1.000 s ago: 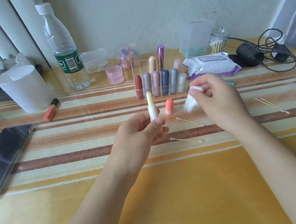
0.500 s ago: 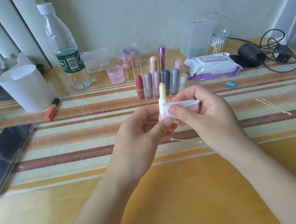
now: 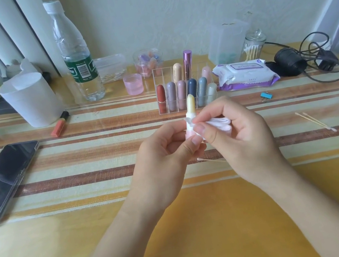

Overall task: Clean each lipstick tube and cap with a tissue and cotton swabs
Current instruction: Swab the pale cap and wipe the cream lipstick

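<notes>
Upright, lipstick tube (image 3: pixel 191 111) sits pinched between left fingers (image 3: pixel 189 147), tissue-wrapped.

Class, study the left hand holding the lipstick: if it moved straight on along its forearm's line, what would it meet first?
Likely the clear organizer, standing just beyond the left hand and its lipstick tube; the depth between them is unclear.

A single head-worn camera looks forward and down, close over the striped table (image 3: pixel 65 180) toward the wall.
</notes>
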